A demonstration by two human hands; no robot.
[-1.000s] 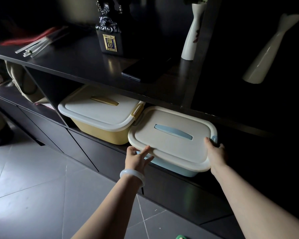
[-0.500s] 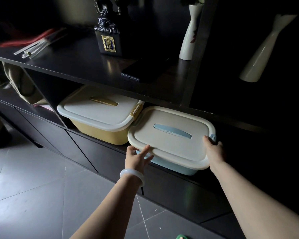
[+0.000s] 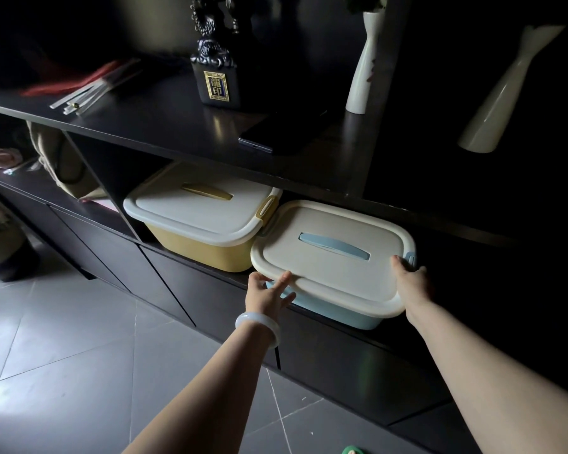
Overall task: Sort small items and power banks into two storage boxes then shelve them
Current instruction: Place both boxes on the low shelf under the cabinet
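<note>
Shelving stage — blue box going into the lower shelf beside the yellow box.

The yellow box (image 3: 204, 224) is sitting lidded in the shelf (image 3: 177, 132) bay, appearing fully stowed. The blue box (image 3: 332, 273), also lidded, is lying just beside it, nearly touching at the latches, its front corner overhanging the ledge. The left hand (image 3: 266, 296) is pressing the near-left edge with straight, spread fingers (image 3: 284, 280); the right hand (image 3: 410, 283) is gripping the right end by the latch, thumb on the lid rim, other fingers hidden behind the box. Sorting is judged complete, as both lids are on — contents cannot be seen. Remaining: pushing the blue box fully in and squaring it.
</note>
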